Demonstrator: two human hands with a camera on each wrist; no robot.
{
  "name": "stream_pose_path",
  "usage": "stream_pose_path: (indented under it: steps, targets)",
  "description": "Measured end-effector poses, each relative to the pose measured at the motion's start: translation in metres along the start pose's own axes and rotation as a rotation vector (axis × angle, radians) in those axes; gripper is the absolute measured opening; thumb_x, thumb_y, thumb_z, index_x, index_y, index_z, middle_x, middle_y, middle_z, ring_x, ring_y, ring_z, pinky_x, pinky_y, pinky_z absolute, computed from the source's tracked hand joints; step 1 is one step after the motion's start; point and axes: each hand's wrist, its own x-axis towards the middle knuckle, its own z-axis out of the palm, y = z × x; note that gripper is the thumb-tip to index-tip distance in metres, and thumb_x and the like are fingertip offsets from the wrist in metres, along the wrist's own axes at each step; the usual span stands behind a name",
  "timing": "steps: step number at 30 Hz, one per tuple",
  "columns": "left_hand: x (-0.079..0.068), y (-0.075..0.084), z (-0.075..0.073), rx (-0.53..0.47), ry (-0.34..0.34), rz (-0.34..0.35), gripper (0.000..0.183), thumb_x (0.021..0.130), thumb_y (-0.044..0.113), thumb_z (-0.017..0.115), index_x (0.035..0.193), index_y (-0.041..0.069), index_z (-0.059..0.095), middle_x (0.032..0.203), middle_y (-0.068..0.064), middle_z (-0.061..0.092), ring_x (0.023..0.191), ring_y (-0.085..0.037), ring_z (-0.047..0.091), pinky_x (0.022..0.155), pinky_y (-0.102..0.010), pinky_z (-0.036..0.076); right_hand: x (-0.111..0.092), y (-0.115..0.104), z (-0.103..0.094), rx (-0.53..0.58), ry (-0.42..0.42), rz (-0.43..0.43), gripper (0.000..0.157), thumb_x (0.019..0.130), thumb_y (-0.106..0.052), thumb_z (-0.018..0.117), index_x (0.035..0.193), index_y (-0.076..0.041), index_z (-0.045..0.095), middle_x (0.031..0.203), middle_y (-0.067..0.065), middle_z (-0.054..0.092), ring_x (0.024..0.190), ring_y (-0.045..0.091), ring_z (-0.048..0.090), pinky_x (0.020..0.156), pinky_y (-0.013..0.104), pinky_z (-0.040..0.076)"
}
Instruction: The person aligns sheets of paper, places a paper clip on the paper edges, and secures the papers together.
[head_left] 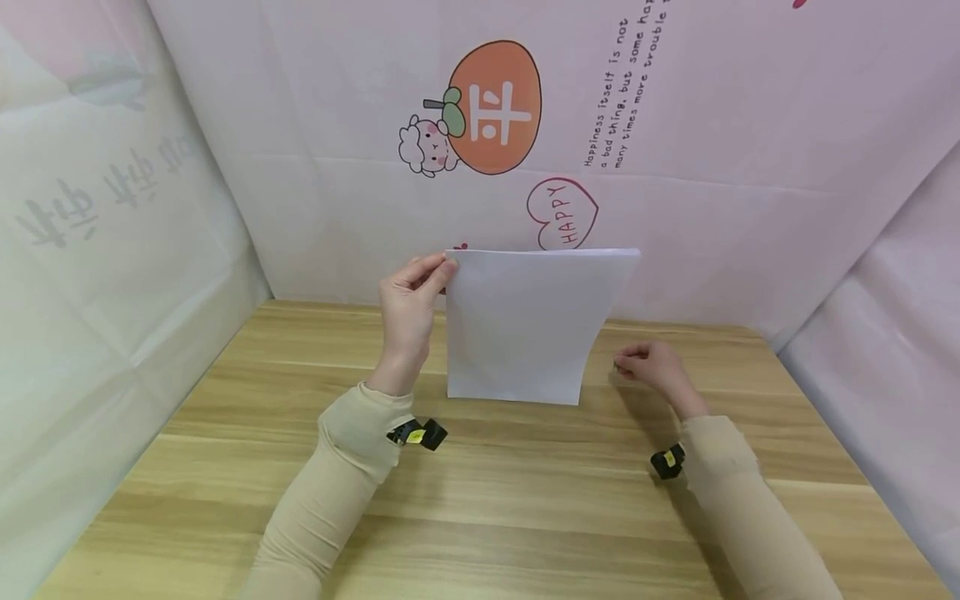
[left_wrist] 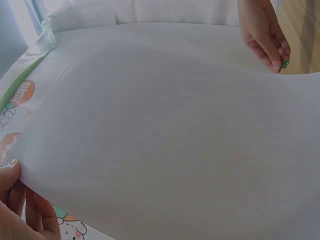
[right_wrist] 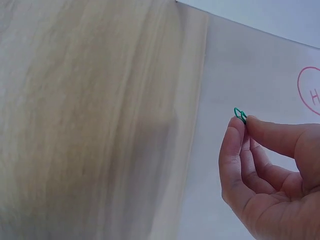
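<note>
My left hand (head_left: 408,312) pinches white paper (head_left: 525,325) at its upper left corner, thumb on the near face. The paper hangs upright over the table, and its right side curves away. Its face fills most of the left wrist view, with my left thumb and fingers at the lower left edge. To the right of the paper and apart from it, my right hand (head_left: 656,367) pinches a small green paper clip (right_wrist: 240,115) between thumb and index finger. Thin wire loops of the clip stick out past the fingertips; the rest is hidden between them.
Below both hands lies a wood-grain table (head_left: 480,517). A white printed cloth (head_left: 337,208) hangs behind its far edge, with more cloth at both sides. Small black devices are strapped at the left wrist (head_left: 420,434) and the right wrist (head_left: 667,461).
</note>
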Motion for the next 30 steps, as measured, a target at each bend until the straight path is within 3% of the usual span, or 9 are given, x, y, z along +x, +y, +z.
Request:
stream_pose_path:
  steps: [10, 20, 30]
  targets:
    - [0.0, 0.0, 0.0, 0.0, 0.005, -0.007, 0.025, 0.08, 0.002, 0.073, 0.098, -0.015, 0.067, 0.074, 0.009, 0.063, 0.067, -0.005, 0.057, 0.061, -0.017, 0.05, -0.011, -0.011, -0.002, 0.014, -0.014, -0.01, 0.034, 0.097, -0.02, 0.055, 0.117, 0.008, 0.059, 0.109, 0.022, 0.065, 0.1, 0.032, 0.065, 0.085, 0.037, 0.055]
    - [-0.001, 0.0, 0.0, 0.001, 0.005, -0.005, 0.027, 0.08, 0.002, 0.073, 0.099, -0.015, 0.067, 0.073, 0.007, 0.063, 0.067, -0.006, 0.057, 0.061, -0.018, 0.05, -0.018, -0.017, -0.002, -0.024, 0.026, -0.053, 0.03, 0.095, -0.018, 0.058, 0.111, 0.007, 0.063, 0.097, 0.016, 0.07, 0.083, 0.019, 0.068, 0.08, 0.038, 0.056]
    - [-0.001, -0.001, 0.001, 0.0, 0.005, -0.007, 0.027, 0.08, 0.003, 0.073, 0.1, -0.015, 0.066, 0.075, 0.007, 0.064, 0.066, -0.006, 0.058, 0.061, -0.018, 0.05, -0.025, -0.023, -0.003, -0.004, 0.038, -0.069, 0.033, 0.095, -0.023, 0.058, 0.111, 0.005, 0.063, 0.099, 0.016, 0.07, 0.09, 0.027, 0.068, 0.08, 0.036, 0.057]
